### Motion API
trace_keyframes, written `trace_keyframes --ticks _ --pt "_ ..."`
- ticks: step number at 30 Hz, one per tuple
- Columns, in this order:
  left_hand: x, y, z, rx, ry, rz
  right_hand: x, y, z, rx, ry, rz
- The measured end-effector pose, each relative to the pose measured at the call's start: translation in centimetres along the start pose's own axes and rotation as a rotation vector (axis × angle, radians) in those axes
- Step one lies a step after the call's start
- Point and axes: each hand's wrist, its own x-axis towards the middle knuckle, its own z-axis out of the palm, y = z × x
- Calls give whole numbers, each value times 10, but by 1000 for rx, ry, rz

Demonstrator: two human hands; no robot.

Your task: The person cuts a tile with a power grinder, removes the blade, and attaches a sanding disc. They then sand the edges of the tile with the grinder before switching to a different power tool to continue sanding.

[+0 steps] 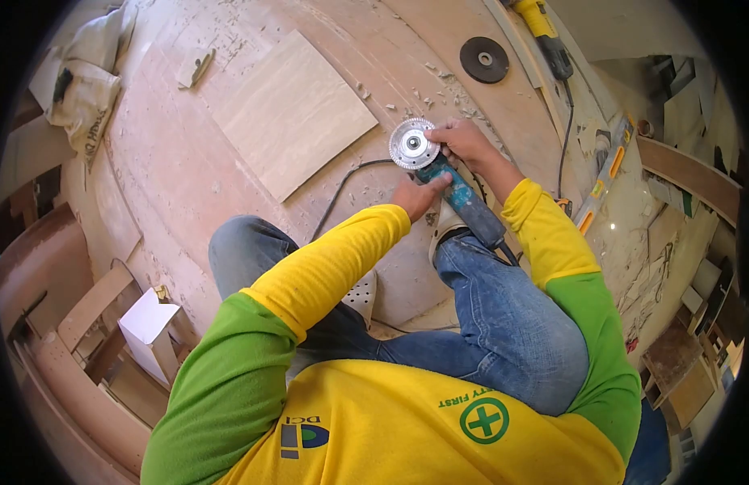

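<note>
Dusty boards [188, 170] carry a tile [293, 113] and black disc [471, 61].

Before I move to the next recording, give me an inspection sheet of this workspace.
Surface: pale boards, dusty, with scattered chips.
Job's things: angle grinder with toothed disc; square tile lying flat beside it.
Clutter: loose black disc; yellow power tool; spirit level.
Hands: left hand grips the grinder; right hand holds the disc's edge.
Cables: grinder cord at its rear end; dark cable curving near the tile.
Surroundings: cloth bag, white box; other people: nothing seen.
</note>
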Motion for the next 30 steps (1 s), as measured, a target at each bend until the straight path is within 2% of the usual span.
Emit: trace_keyframes --ticks 2,3,5,6,7,9,11,13,17,19,21,23,25,29,30 --pt "2 1 0 -25 282 -31 9 13 -7 397 -139 -102" --pt "2 4 -2 -25 281 -34 10 11 -13 398 -139 -99" --pt "4 15 -8 103 474 245 10 6 -24 476 -94 -152" --pt "13 19 -11 256 601 500 7 5 -26 490 -63 -155" --pt "18 21 -14 258 597 504 4 4 -26 492 -58 -156" --pt "24 23 -25 377 398 405 2 6 -25 548 -24 -147" --pt "34 22 -33 391 393 439 3 12 -22 589 -44 -142" --pt "39 21 -37 537 363 533 8 25 -19 633 -63 -136" --pt "40 21 -38 544 364 585 6 25 -18 696 -90 -93" --pt "34 27 -37 571 360 534 5 22 -20 715 -90 -84" --pt "32 33 -37 578 368 522 5 20 -21 708 35 -119" --pt "31 38 -38 587 375 511 5 21 -20 737 56 -116" --pt "27 49 -42 432 370 409 1 19 -19 765 81 -115" --pt "33 52 -57 383 347 393 3 22 -27 825 67 -138" --pt "40 52 -64 401 261 376 4 20 -30 819 85 -145"
